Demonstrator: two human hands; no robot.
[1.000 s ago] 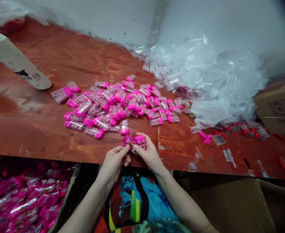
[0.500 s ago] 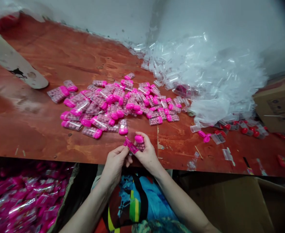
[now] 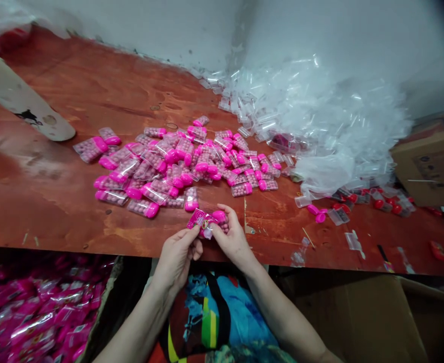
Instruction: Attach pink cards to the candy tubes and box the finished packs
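Observation:
Both my hands meet at the front edge of the red-brown wooden table (image 3: 55,201). My right hand (image 3: 232,240) is closed around a small clear case with a pink cap (image 3: 218,218), filled with pink beads. My left hand (image 3: 177,254) pinches a pink printed label (image 3: 196,219) against that case. Just beyond my fingers lies a heap of several similar pink-capped bead cases (image 3: 176,166), spread over the middle of the table.
A big pile of empty clear cases in plastic wrap (image 3: 320,121) fills the back right. Red-capped cases (image 3: 376,199) lie at the right, near a cardboard box (image 3: 429,166). A box of pink packets (image 3: 36,312) sits lower left. A white tube (image 3: 21,101) lies at the left.
The pink label has turned flatter in my left fingers and sits against the case again. Both hands have stayed at the table's front edge with only small shifts.

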